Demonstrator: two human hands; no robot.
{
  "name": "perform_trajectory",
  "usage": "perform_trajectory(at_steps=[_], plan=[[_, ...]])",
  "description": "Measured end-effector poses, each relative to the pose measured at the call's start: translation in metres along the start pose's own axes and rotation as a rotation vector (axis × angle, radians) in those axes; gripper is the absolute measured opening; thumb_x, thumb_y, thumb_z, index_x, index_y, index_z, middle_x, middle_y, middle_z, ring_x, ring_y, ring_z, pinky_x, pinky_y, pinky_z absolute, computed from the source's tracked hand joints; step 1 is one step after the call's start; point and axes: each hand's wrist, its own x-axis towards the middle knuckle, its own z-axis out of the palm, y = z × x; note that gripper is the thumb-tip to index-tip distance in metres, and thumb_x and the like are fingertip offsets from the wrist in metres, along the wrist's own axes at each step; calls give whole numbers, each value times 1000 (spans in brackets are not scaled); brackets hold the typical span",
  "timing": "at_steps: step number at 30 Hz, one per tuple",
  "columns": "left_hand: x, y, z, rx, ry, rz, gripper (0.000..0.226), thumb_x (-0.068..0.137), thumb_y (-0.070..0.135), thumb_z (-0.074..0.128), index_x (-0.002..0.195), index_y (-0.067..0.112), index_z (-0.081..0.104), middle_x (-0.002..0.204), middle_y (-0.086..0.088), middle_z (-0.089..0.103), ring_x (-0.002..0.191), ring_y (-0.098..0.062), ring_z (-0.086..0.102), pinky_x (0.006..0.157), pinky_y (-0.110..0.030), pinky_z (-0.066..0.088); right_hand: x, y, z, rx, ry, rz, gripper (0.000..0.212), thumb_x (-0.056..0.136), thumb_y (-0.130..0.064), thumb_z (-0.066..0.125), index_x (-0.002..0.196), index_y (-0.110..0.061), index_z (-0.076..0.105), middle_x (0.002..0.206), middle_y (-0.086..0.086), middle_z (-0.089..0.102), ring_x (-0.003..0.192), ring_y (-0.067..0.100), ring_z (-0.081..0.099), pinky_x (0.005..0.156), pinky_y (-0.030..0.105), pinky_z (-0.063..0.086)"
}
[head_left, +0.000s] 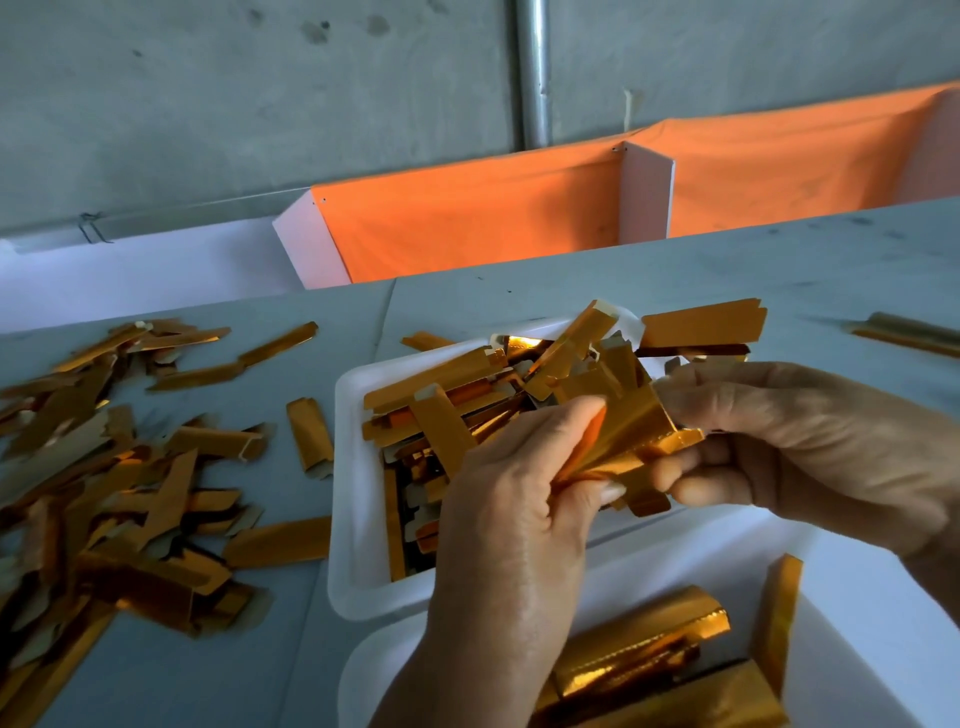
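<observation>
1. Head view: the left hand (519, 514) enters from 6 o'clock, forearm rising steeply, back of the hand towards the camera.
2. Its thumb and curled fingers pinch the 9 o'clock end of a gold foil piece (641, 434).
3. The right hand (810, 452) enters from 4 o'clock, back uppermost, knuckles pointing towards 9 o'clock.
4. Its thumb lies along the top of the gold foil piece, and its curled fingers close on the piece from beneath, at the 3 o'clock end.
5. Both hands therefore grip the same piece, and their fingertips nearly meet across it.
6. The gold foil piece is partly folded. It is held in the air just right of frame centre, above the 3 o'clock side of the far tray (345, 467).
7. The far tray is white and holds a jumble of flat gold strips (441, 400), some overhanging its 12 o'clock rim.
8. A near tray (363, 670), also white, sits at 6 o'clock and holds folded gold pieces (649, 649).
9. A loose heap of strips (104, 467) lies on the grey table (727, 270) at 9 o'clock, and a few more lie at 3 o'clock by the frame edge.
10. Orange cloth (467, 228) hangs behind the table at 12 o'clock, with a metal pipe (532, 73) upright above it.
</observation>
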Motion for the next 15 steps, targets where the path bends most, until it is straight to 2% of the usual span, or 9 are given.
perform_trajectory(at_steps=[1,2,3,5,6,8,12,15], plan=[[0,0,0,16,11,9,57,73,21,78,126,30,60,116,24,58,112,-2,55,90,3,35,0,-1,-1,4,-11,6,24,57,-29,82,74,-13,77,70,18,71,59,18,70,49,22,55],[0,1,-1,35,8,27,57,73,21,78,126,29,60,116,23,58,112,-3,55,90,1,36,0,-1,-2,0,-21,9,39,47,-31,91,78,-12,77,72,19,71,61,20,71,50,22,55],[1,2,-1,51,-9,53,58,73,23,77,128,29,59,117,20,60,112,-5,55,93,-5,39,-1,-1,-4,-17,-26,17,53,37,-35,95,81,-11,77,74,20,71,62,21,71,50,23,56],[1,5,-2,84,-52,115,61,73,26,75,131,26,56,117,12,62,111,-12,56,94,-25,47,-1,-1,-6,-40,-38,37,65,29,-39,96,84,-10,76,76,22,71,63,22,71,51,23,56],[2,5,-3,115,-58,152,61,73,28,74,131,22,56,114,8,63,108,-16,57,91,-33,50,-2,-2,-7,-31,-55,51,66,30,-39,96,85,-9,76,76,22,71,63,22,71,52,24,56],[3,6,-4,186,-45,217,62,72,31,71,131,15,57,109,1,63,103,-20,59,84,-39,54,-2,-3,-9,6,-103,100,65,33,-36,96,88,-7,75,77,22,71,64,21,71,53,25,57],[3,7,-6,247,-28,288,58,71,30,65,126,12,61,104,1,63,99,-14,56,82,-37,55,-1,1,-11,37,-196,182,67,37,-34,97,93,-5,75,87,20,70,70,21,70,55,28,58],[4,8,-6,312,-34,317,55,69,27,66,122,11,64,102,1,65,96,-18,60,84,-35,53,1,6,-12,42,-219,185,66,38,-36,96,94,-6,75,87,18,70,71,21,69,56,27,57]])
